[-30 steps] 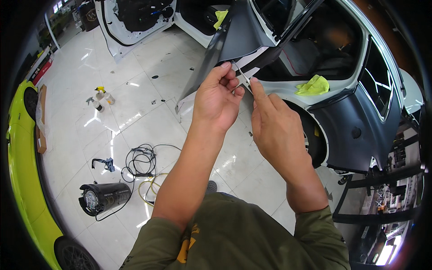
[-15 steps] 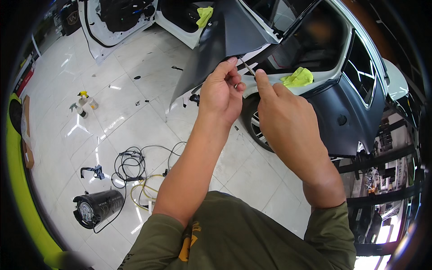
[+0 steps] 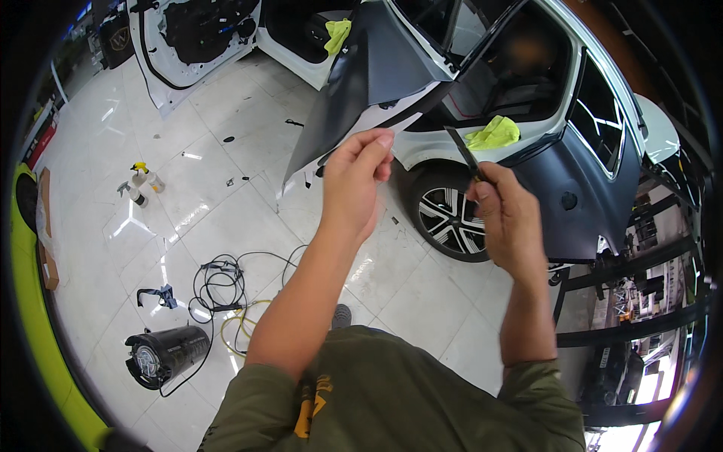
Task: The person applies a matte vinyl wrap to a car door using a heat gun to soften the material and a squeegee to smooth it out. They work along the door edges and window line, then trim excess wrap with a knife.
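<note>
My left hand [image 3: 352,181] is raised beside the lower edge of a car door [image 3: 335,90] with a dark grey outer skin and a white edge. Its thumb and fingertips are pressed together; whatever they pinch, if anything, is too small to make out. Farther right, my right hand [image 3: 510,218] grips a slim cutter knife [image 3: 462,152], its blade pointing up and away to the left. The blade is in the air, apart from the door. Beyond it, a yellow-green cloth [image 3: 493,133] lies on the white sill, above the rear wheel [image 3: 450,215].
Another yellow-green cloth [image 3: 337,35] hangs by the front door opening. Spray bottles [image 3: 137,194], a black cylindrical lamp-like unit [image 3: 169,352] and coiled cables [image 3: 220,280] are on the tiled floor at left. A dark grey rear panel [image 3: 580,196] is at right.
My right hand has drawn the knife away from the door edge, moving right and nearer me. My left hand has dropped slightly and also come away from the door edge.
</note>
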